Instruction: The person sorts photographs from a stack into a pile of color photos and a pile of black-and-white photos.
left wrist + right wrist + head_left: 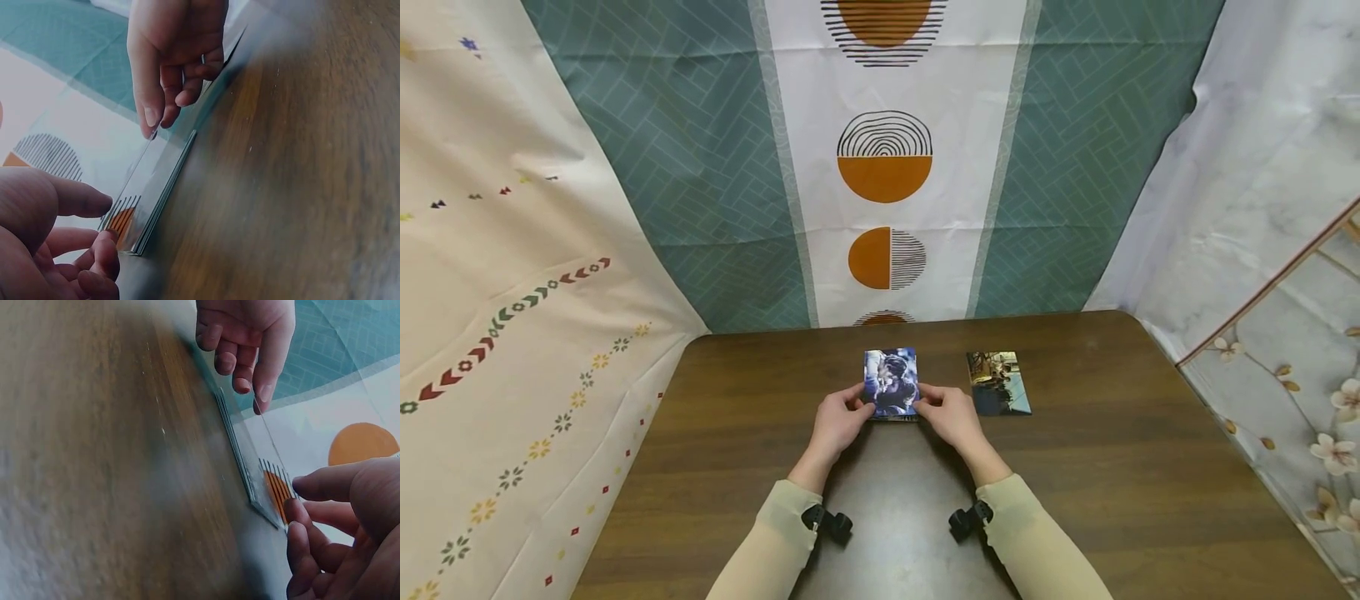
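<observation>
You have both hands on the glossy blue photo card (pixel 891 382) atop a small stack at the brown wooden counter's (pixel 1075 492) middle: left hand (pixel 838 421) and right hand (pixel 951 414) fingers pinch its side edges. It looks like mid-lift; next calls for peeling off only that top card.

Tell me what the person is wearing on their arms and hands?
Both arms wear long, snug, pale cream sleeves that end at the wrists. The left hand and right hand are bare: no gloves, rings or watch show. A small black wrist camera is clipped under the left cuff, and another black camera under the right.
</observation>
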`<state>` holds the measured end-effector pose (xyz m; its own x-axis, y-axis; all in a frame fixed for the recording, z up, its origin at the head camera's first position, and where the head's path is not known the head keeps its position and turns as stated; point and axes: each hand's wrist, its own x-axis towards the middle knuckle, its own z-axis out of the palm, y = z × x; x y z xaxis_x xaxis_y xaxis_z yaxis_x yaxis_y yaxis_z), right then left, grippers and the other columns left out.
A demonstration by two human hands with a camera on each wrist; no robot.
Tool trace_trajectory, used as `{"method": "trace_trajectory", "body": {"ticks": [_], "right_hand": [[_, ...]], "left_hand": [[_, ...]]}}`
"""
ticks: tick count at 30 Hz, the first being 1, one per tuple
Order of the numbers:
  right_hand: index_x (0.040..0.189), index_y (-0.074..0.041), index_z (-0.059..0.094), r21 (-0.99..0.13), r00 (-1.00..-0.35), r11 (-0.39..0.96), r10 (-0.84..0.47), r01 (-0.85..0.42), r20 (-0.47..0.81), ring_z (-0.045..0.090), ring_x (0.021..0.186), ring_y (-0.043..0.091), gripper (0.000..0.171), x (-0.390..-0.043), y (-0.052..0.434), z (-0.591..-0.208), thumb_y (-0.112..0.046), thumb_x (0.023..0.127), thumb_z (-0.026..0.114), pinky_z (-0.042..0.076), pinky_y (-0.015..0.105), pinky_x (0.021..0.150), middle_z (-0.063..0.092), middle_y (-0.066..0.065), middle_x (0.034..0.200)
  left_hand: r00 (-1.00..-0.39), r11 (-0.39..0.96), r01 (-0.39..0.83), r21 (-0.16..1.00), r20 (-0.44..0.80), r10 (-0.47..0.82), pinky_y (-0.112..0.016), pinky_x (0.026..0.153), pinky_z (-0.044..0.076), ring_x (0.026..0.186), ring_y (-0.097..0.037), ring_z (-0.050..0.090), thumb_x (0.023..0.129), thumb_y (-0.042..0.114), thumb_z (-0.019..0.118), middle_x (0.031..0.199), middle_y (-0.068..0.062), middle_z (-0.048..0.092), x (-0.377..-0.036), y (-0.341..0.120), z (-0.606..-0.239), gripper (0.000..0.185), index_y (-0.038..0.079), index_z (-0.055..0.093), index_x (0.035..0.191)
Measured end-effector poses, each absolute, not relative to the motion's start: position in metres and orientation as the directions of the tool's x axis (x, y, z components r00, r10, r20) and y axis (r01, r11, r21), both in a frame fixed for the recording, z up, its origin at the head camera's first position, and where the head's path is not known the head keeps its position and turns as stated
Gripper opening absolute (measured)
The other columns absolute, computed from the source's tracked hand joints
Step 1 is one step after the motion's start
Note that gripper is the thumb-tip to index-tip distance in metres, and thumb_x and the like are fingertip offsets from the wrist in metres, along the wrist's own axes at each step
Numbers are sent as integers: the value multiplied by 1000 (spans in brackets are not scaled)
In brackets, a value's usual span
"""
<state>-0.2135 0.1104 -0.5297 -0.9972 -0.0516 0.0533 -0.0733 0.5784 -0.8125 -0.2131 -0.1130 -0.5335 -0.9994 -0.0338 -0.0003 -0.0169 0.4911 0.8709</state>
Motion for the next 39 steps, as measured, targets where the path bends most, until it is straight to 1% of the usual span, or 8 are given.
{"method": "trace_trajectory", "body": {"ticks": [13, 20, 24, 30, 33, 36, 38, 39], "right_hand": [[135, -9, 76, -796, -997, 600, -58, -72, 46, 66, 85, 19, 40, -216, 121, -527, -21, 97, 77, 51, 39, 76, 77, 0, 97], [132, -6, 77, -778, -994, 619, -64, -106, 85, 73, 94, 25, 38, -218, 130, -527, -17, 96, 76, 56, 47, 84, 79, 4, 99], [133, -7, 76, -782, -997, 619, -52, -80, 62, 73, 97, 27, 39, -216, 136, -526, -19, 96, 76, 56, 48, 86, 79, 4, 101], [135, -6, 75, -780, -999, 624, -24, -47, 41, 73, 101, 28, 40, -215, 158, -526, -20, 97, 75, 56, 47, 85, 79, 7, 105], [136, -5, 74, -779, -999, 625, -19, -45, 43, 73, 104, 31, 41, -216, 171, -526, -20, 98, 74, 56, 48, 88, 79, 10, 108], [138, -4, 73, -774, -999, 632, -14, -39, 39, 72, 108, 33, 42, -217, 183, -525, -21, 99, 73, 55, 50, 91, 78, 12, 111], [138, -5, 73, -767, -999, 640, -8, -32, 35, 71, 109, 34, 43, -216, 190, -525, -22, 99, 73, 54, 51, 92, 78, 12, 111], [138, -6, 73, -764, -1000, 645, -4, -26, 31, 71, 111, 34, 43, -215, 194, -524, -23, 99, 73, 54, 52, 93, 78, 12, 112]], "left_hand": [[-999, 456, 12, 890, 32, -37, -33, 75, 45, 78, -16, 55, 92, 11, 80, 84, 0, 63, -211, -103, -530, 50, -4, 69, 138], [-999, 425, 21, 905, 36, -28, -30, 73, 46, 77, -13, 55, 91, 10, 78, 85, 0, 63, -213, -95, -531, 51, -4, 68, 139], [-999, 428, 38, 903, 50, -17, -32, 74, 45, 75, -13, 53, 90, 9, 78, 83, 1, 62, -212, -87, -531, 52, -5, 68, 139], [-998, 422, 64, 904, 66, 10, -30, 65, 40, 64, -10, 47, 90, 9, 78, 80, 3, 60, -213, -66, -530, 53, -5, 68, 140], [-997, 423, 79, 903, 76, 25, -28, 63, 39, 61, -8, 44, 90, 10, 78, 82, -2, 64, -215, -53, -528, 53, -5, 67, 141], [-996, 414, 90, 906, 85, 32, -27, 61, 39, 59, -7, 43, 91, 10, 78, 97, -10, 72, -216, -41, -527, 53, -4, 67, 140], [-996, 413, 94, 906, 87, 36, -27, 62, 40, 59, -6, 45, 90, 10, 78, 99, -12, 73, -217, -33, -527, 53, -4, 67, 140], [-995, 417, 95, 904, 87, 39, -27, 63, 42, 60, -6, 46, 90, 9, 78, 97, -11, 73, -217, -29, -527, 53, -4, 67, 141]]}}
